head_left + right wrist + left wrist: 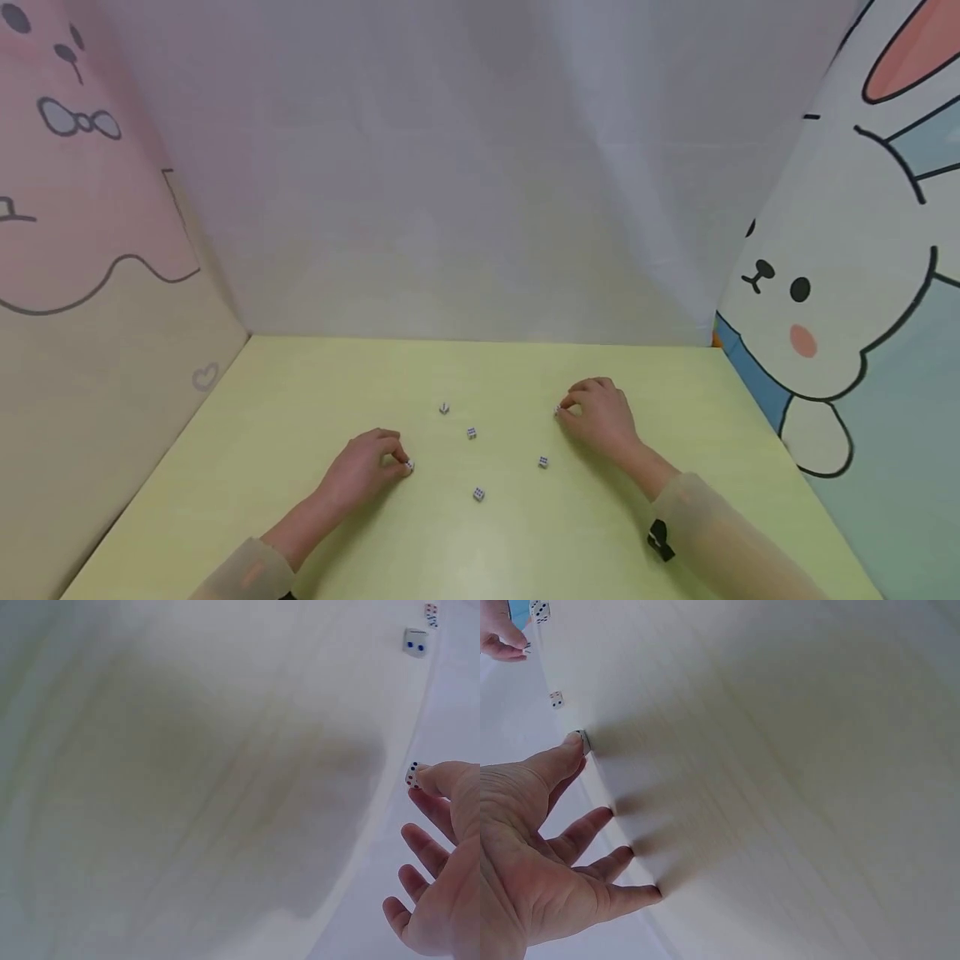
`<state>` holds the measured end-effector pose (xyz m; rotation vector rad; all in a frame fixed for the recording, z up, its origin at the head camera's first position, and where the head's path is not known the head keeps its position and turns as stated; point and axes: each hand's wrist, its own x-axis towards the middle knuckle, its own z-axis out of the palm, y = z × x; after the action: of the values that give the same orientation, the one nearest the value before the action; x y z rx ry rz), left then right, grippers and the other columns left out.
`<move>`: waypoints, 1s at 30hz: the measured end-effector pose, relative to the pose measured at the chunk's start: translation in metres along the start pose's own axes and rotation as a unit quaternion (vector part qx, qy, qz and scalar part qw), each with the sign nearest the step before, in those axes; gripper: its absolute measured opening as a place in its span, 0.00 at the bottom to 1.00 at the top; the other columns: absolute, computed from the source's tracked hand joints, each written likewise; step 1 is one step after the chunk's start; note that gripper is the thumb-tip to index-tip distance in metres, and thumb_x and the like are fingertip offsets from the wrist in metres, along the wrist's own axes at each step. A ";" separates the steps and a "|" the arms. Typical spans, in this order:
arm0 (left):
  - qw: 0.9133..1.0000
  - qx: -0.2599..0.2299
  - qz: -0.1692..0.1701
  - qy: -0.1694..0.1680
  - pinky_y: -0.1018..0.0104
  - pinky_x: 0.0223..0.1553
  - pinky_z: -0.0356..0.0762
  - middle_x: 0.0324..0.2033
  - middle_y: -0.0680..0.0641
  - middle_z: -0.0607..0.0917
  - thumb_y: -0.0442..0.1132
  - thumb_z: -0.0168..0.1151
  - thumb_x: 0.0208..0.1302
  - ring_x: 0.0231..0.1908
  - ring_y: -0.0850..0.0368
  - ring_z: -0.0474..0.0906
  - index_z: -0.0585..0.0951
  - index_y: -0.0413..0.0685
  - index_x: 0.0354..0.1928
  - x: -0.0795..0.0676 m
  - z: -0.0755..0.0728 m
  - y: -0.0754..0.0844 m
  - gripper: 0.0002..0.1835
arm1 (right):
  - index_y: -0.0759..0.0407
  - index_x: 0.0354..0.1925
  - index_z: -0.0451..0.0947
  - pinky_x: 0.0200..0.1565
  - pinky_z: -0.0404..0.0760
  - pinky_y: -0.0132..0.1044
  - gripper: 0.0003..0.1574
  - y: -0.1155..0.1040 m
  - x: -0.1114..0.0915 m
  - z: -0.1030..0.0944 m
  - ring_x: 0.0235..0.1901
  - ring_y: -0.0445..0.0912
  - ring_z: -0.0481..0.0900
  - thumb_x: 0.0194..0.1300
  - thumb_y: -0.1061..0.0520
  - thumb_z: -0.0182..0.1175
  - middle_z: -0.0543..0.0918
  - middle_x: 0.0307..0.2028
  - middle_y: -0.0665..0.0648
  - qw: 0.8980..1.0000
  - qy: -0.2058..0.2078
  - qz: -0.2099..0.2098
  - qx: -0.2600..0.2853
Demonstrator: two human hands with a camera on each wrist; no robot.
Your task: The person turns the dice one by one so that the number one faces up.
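My left hand [365, 467] pinches a white die [409, 467] between thumb and index finger, left of the table's middle. In the left wrist view its other fingertips [658, 891] come down right at the tabletop. Further right and back, my right hand [600, 417] pinches another die [412, 775], showing blue and red dots in the right wrist view; its other fingers are spread apart. Between the hands are several loose dice: one at the back [444, 408], one near the middle [471, 433], one in front [478, 494] and one close to the right hand [543, 462].
The pale yellow table [315, 375] meets a whitish cloth wall [465, 208] at the back. A pink and cream panel [97, 250] borders the left, and a panel with a cartoon rabbit [862, 292] borders the right.
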<state>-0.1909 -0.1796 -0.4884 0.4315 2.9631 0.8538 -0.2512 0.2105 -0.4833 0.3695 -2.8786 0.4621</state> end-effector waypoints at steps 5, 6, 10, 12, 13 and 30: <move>1.000 0.009 0.005 0.002 0.42 0.61 0.74 0.56 0.41 0.83 0.38 0.76 0.60 0.60 0.36 0.77 0.86 0.58 0.30 -0.002 0.001 -0.003 0.07 | 0.48 0.33 0.91 0.54 0.75 0.62 0.05 -0.002 -0.013 -0.012 0.57 0.62 0.74 0.63 0.49 0.73 0.85 0.51 0.57 1.000 0.011 -0.012 -0.018; 1.000 0.011 0.007 0.003 0.42 0.61 0.74 0.56 0.41 0.83 0.38 0.76 0.60 0.60 0.37 0.77 0.86 0.58 0.30 -0.002 0.000 -0.003 0.07 | 0.48 0.33 0.90 0.54 0.75 0.61 0.05 -0.003 -0.016 -0.014 0.57 0.62 0.74 0.62 0.49 0.74 0.85 0.50 0.57 1.000 0.009 -0.015 -0.022; 1.000 0.009 0.011 0.008 0.41 0.62 0.74 0.56 0.40 0.83 0.38 0.76 0.60 0.60 0.36 0.77 0.85 0.58 0.30 -0.001 -0.002 -0.003 0.07 | 0.48 0.33 0.90 0.55 0.75 0.61 0.04 -0.002 -0.028 -0.017 0.57 0.61 0.74 0.60 0.50 0.75 0.85 0.50 0.56 0.999 -0.002 -0.022 -0.037; 1.000 0.007 0.013 0.008 0.41 0.62 0.73 0.57 0.40 0.83 0.38 0.76 0.60 0.60 0.37 0.77 0.85 0.59 0.30 -0.001 -0.003 -0.003 0.07 | 0.48 0.33 0.90 0.55 0.75 0.61 0.04 -0.001 -0.033 -0.018 0.57 0.61 0.74 0.60 0.51 0.75 0.85 0.50 0.56 0.999 -0.007 -0.019 -0.036; 1.000 0.006 0.013 0.007 0.41 0.62 0.74 0.57 0.40 0.83 0.38 0.76 0.60 0.60 0.37 0.77 0.85 0.59 0.30 0.000 -0.003 -0.003 0.07 | 0.48 0.33 0.91 0.56 0.75 0.61 0.04 -0.001 -0.036 -0.017 0.57 0.61 0.74 0.60 0.51 0.75 0.85 0.50 0.56 0.999 -0.010 -0.016 -0.035; 1.000 0.012 0.022 0.005 0.44 0.59 0.76 0.55 0.44 0.84 0.39 0.76 0.60 0.59 0.40 0.78 0.85 0.61 0.30 0.003 -0.003 -0.004 0.08 | 0.49 0.37 0.91 0.57 0.73 0.63 0.05 0.007 -0.045 -0.015 0.58 0.61 0.73 0.63 0.50 0.72 0.85 0.51 0.56 1.000 -0.021 -0.006 -0.017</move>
<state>-0.1951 -0.1842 -0.4876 0.4976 2.9861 0.8272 -0.2084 0.2310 -0.4816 0.3949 -2.9199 0.4063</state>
